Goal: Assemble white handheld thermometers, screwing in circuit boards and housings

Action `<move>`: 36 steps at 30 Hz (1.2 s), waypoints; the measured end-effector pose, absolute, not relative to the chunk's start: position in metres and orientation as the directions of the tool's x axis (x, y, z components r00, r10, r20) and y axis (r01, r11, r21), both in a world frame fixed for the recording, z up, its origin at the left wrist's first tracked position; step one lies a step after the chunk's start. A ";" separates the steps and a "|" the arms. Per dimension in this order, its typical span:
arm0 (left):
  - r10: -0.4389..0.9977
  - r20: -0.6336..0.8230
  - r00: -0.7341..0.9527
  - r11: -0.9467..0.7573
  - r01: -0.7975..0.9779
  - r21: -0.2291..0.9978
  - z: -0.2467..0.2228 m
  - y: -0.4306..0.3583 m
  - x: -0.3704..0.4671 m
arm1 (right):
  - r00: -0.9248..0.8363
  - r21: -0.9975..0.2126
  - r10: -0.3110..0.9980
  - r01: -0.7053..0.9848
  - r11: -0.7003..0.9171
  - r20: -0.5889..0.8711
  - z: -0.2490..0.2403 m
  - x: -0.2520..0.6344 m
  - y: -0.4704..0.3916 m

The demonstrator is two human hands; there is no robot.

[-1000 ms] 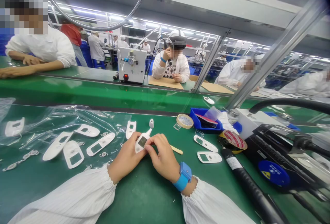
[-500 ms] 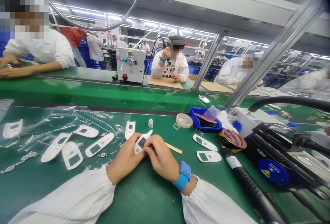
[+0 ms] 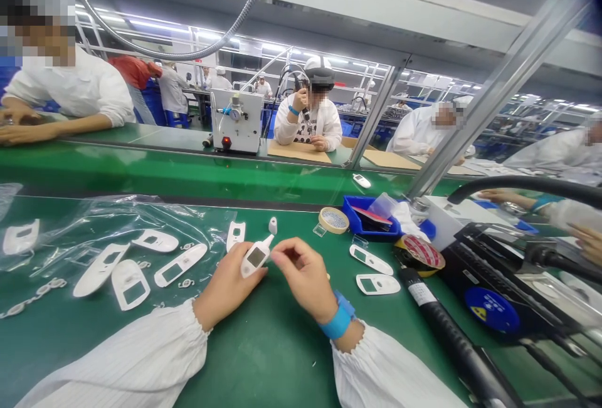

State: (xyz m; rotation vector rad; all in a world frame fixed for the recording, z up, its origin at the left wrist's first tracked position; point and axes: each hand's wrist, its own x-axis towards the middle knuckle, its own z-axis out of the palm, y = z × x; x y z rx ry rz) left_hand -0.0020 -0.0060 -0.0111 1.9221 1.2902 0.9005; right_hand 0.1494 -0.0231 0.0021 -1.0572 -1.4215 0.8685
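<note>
My left hand (image 3: 229, 286) is closed around a white ear thermometer (image 3: 256, 257), its grey screen facing up and its narrow probe end pointing away to the right. Just right of the probe is my right hand (image 3: 305, 279), thumb and forefinger pinched together, apart from the thermometer. Whatever the pinch may hold is too small to make out. Beyond the thermometer a small white tip cover (image 3: 273, 225) stands on the green bench. A white casing part (image 3: 235, 234) lies behind my left hand.
Several white casings (image 3: 181, 265) lie on clear plastic film (image 3: 155, 207) at left. At right are two white casings (image 3: 377, 284), a tape roll (image 3: 418, 252), a round dish (image 3: 333, 220), a blue bin (image 3: 369, 219) and a black-handled tool (image 3: 444, 317). Co-workers sit beyond the green belt (image 3: 188, 173).
My right hand has come off the thermometer and moved right, fingers still pinched. The thermometer's screen now shows fully in my left hand. A co-worker's hands have appeared at far right.
</note>
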 end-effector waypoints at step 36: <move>0.833 -0.192 0.519 0.252 -0.047 0.967 0.004 -0.030 0.022 | 0.279 -0.938 0.897 0.144 0.315 0.343 -0.010 0.144 -0.003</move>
